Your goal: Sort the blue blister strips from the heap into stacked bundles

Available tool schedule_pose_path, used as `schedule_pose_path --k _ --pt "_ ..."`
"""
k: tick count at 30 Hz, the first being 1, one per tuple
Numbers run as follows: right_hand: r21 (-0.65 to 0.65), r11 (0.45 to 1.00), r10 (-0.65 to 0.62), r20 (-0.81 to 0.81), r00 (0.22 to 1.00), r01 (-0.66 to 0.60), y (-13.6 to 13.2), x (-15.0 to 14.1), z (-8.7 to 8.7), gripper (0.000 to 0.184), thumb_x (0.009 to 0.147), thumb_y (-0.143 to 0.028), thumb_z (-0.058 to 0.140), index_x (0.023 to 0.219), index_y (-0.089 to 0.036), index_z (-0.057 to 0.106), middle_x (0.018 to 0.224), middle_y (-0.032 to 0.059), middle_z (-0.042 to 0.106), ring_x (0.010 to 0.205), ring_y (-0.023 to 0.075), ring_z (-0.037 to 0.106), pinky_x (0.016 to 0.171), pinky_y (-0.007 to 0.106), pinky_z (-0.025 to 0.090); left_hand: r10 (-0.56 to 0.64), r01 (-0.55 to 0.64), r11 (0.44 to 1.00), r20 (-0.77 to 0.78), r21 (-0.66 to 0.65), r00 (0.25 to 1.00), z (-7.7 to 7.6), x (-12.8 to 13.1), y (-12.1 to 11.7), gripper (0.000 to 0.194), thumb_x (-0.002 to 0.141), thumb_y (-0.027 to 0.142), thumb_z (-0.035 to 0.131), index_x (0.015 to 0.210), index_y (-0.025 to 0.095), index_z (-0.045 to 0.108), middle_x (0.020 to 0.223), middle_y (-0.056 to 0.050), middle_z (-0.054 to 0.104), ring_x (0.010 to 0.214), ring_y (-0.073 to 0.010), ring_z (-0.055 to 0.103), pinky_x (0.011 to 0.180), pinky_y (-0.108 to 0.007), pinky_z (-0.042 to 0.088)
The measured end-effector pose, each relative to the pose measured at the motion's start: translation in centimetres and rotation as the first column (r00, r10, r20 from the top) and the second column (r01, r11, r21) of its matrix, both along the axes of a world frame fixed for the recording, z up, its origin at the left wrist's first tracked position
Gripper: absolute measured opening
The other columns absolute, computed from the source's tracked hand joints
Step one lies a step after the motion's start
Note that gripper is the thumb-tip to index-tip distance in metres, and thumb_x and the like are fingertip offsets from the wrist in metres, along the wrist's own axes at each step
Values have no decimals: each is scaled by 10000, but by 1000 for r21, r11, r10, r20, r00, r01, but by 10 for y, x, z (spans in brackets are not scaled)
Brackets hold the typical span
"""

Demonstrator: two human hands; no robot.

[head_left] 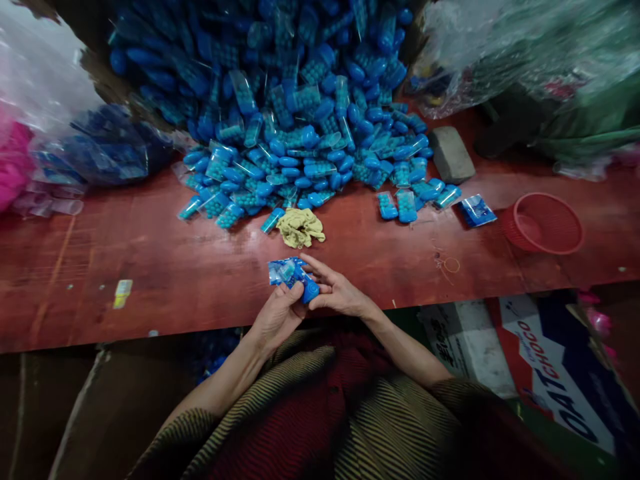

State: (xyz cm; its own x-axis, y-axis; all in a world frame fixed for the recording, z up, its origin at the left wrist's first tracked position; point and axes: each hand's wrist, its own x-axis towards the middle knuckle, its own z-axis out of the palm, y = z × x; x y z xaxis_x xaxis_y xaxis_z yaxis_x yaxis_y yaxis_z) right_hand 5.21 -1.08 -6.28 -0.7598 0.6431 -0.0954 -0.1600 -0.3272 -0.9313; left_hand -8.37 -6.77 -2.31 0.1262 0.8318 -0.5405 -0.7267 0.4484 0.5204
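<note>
In the head view my left hand [283,310] is closed on a small blue printed packet [277,272], thumb on top. A rounded blue piece [311,291], which looks like a container's cap, sticks out at the packet's right side. My right hand [343,293] has its thumb and bent fingers closed at that blue end, the index finger stretched along the packet's far edge. How the packet and the blue piece join is hidden by the fingers. Just beyond lies a crumpled pale yellow cloth [301,228]. Behind it spreads a big heap of clear containers [300,140] with blue caps and blue beads.
A grey block [453,155] stands right of the heap. Further right are a blue printed packet stack [477,211], a rubber band [451,265] and a red basket [543,225]. Plastic bags [110,143] lie at left. A yellow-and-white tube [122,293] rests near the red table's [200,287] front edge.
</note>
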Motion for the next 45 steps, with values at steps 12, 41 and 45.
schedule_pose_path --k 12,41,45 --pt "644 765 -246 322 914 -21 17 -24 7 357 902 -291 507 1236 -176 565 1030 77 664 835 158 617 818 307 487 631 -656 739 -181 -156 754 14 -84 2 573 923 520 241 890 103 632 826 -134 707 866 -211 682 770 -349 554" --pt "847 443 -534 513 672 -295 26 -22 -30 249 859 -296 599 1086 -219 664 1134 79 644 1045 232 496 884 374 321 102 528 835 -898 -157 -428 -73 -40 29 493 899 278 381 1359 110 432 1440 -173 410 1358 -304 323 1081 -524 262" --pt "858 447 -557 489 671 -254 33 -26 -32 213 867 -283 589 1048 -239 692 1070 66 665 1026 219 499 892 376 315 155 537 843 -940 -35 -305 -73 -46 25 474 882 286 425 1325 121 457 1412 -170 448 1348 -299 340 1083 -513 270"
